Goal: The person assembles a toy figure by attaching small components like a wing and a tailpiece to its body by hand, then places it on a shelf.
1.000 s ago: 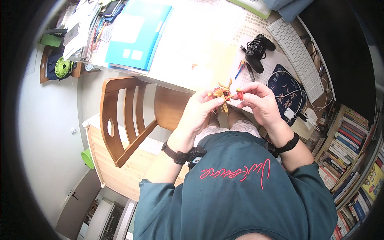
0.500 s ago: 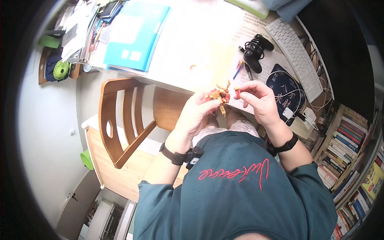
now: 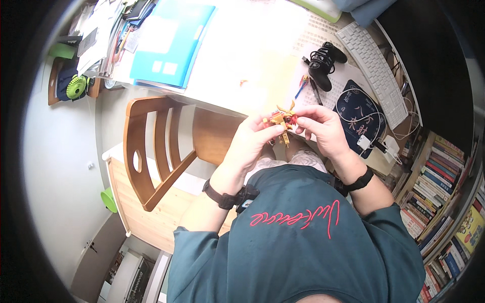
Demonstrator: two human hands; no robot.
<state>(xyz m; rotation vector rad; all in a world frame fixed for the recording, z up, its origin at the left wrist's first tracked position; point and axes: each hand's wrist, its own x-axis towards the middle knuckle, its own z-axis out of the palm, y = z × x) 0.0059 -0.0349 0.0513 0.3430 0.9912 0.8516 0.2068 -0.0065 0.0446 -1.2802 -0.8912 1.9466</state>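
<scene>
My left hand (image 3: 246, 141) is closed around a small gold and red toy figure (image 3: 281, 119), holding it above my lap just off the desk's front edge. Gold pointed parts stick up from its top, and a gold piece hangs below. From the right, my right hand (image 3: 326, 130) pinches a small red toy piece (image 3: 294, 120) against the figure's side. The fingertips cover most of that piece, so whether it is joined to the figure I cannot tell.
On the desk (image 3: 227, 76) lie a blue folder (image 3: 169, 45), a black game controller (image 3: 323, 65), pens (image 3: 303, 87), a white keyboard (image 3: 374, 73) and a dark blue mat (image 3: 358, 113) with a white cable. A wooden chair (image 3: 151, 151) stands left; a bookshelf (image 3: 434, 187) is right.
My right hand has moved left, bringing the small red piece from a short gap away up against the toy figure. My left hand stays nearly in place, still holding the figure.
</scene>
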